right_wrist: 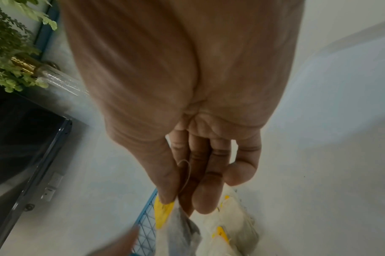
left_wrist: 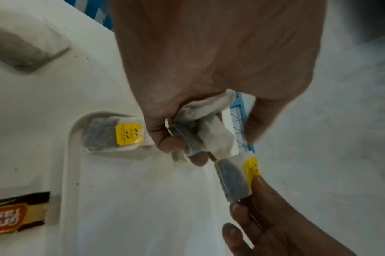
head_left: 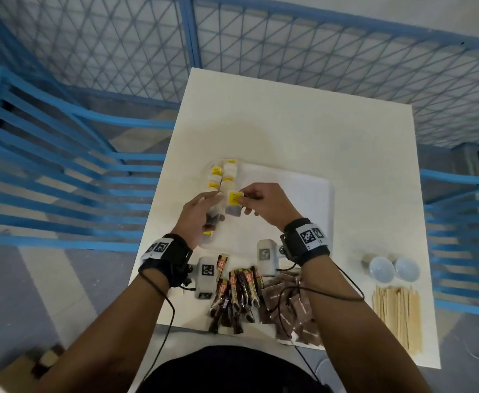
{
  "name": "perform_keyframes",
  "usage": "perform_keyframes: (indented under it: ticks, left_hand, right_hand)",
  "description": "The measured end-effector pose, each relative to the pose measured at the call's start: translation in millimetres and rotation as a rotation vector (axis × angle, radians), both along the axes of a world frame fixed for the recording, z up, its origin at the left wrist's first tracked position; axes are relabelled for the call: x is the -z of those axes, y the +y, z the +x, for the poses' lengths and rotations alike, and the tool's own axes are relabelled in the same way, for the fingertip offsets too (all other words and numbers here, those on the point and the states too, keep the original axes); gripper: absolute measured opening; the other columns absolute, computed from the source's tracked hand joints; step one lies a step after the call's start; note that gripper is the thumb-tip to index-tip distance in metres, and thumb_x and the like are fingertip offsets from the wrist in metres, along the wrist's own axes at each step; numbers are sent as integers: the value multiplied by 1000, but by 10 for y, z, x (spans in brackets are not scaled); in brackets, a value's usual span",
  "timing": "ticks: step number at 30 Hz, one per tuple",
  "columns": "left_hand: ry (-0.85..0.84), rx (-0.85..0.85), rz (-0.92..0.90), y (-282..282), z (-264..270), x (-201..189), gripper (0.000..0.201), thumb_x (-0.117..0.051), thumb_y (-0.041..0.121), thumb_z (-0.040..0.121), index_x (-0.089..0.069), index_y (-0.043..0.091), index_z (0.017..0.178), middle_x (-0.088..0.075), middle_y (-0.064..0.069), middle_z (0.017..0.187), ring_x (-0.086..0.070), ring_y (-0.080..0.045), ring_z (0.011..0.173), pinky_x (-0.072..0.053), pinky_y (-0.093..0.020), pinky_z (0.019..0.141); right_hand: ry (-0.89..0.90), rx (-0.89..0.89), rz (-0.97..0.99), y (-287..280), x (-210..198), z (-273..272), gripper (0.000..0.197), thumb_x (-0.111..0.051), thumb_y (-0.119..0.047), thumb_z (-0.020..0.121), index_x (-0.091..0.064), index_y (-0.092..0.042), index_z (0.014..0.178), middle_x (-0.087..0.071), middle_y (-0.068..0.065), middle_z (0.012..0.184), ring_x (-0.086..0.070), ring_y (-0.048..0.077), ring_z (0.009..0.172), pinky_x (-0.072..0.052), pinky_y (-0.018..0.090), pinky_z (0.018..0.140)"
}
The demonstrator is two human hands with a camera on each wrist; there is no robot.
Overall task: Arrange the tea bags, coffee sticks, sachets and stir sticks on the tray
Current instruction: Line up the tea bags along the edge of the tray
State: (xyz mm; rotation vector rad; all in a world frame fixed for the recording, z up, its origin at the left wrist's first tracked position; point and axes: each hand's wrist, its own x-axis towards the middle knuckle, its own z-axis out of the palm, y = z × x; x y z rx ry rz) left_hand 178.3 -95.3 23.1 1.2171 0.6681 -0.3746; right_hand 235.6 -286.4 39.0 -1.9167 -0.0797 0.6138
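A white tray [head_left: 303, 199] lies mid-table. Several tea bags [head_left: 222, 174] with yellow tags sit in a column along its left side, and one tea bag [left_wrist: 114, 136] lies in a tray corner. My left hand [head_left: 201, 214] grips a bunch of tea bags [left_wrist: 200, 124] above the tray's left edge. Just to its right, my right hand [head_left: 261, 202] pinches a single tea bag [head_left: 234, 204] by its yellow tag between thumb and fingers [right_wrist: 182, 199]. The two hands nearly touch. Coffee sticks [head_left: 238, 293], brown sachets [head_left: 289, 304] and wooden stir sticks [head_left: 397, 313] lie off the tray at the table's near edge.
Two white rounded objects [head_left: 391, 269] stand right of the tray, above the stir sticks. Blue slatted chairs [head_left: 48, 171] flank the table, with a blue mesh fence [head_left: 317, 52] behind. One coffee stick [left_wrist: 16, 216] lies just outside the tray's near-left corner.
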Motion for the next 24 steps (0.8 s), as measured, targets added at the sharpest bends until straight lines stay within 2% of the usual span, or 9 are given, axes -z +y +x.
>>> perform_keyframes:
  ticks: [3,6,9,12,16,20,24]
  left_hand:
    - [-74,104,18,-24,-4,-27,17,-75,29,93,-73,17,105,-57,-5,67,-55,-22,68,-37,-29,57]
    - [-112,109,70,10,7,5,15,-77,21,92,-72,11,102,-56,-6,64,-45,-18,56,-34,-28,52]
    - [-116,125,85,62,-2,52,14,-76,18,92,-73,7,100,-58,-13,66,-42,-17,53,-33,-28,51]
    - [-121,132,81,86,-27,74,19,-77,18,91,-72,2,101,-57,-16,68,-41,-21,57,-31,-30,54]
    - [-125,145,58,157,-38,90,14,-78,16,90,-73,5,97,-57,-13,67,-43,-26,70,-32,-32,57]
    - [-130,163,37,176,-41,79,11,-77,15,91,-74,7,96,-57,-9,65,-44,-23,65,-32,-32,58]
    - [-138,141,10,187,-50,77,10,-77,14,90,-75,7,97,-56,-9,66,-43,-26,70,-31,-33,58]
  right_hand:
    - [12,-1,-1,23,4,-12,14,-75,-20,89,-74,-9,98,-75,2,76,-68,10,65,-48,17,56]
    - [20,0,2,52,14,-5,15,-74,-17,90,-74,-7,101,-76,8,80,-68,10,65,-49,19,57]
    - [31,15,1,59,29,16,15,-72,-18,92,-74,-7,103,-76,5,81,-68,11,66,-49,22,58]
    - [34,45,30,52,11,28,13,-71,-18,93,-75,-8,101,-76,5,81,-66,12,66,-50,23,58]
    - [16,97,50,91,-14,66,13,-71,-21,93,-76,-10,100,-76,5,83,-64,11,66,-51,23,60]
    - [23,149,66,114,59,69,12,-72,-23,93,-78,-14,98,-75,4,81,-62,11,65,-50,25,61]
    - [50,168,76,131,119,10,12,-71,-21,93,-79,-14,99,-74,6,83,-61,12,65,-48,23,60]
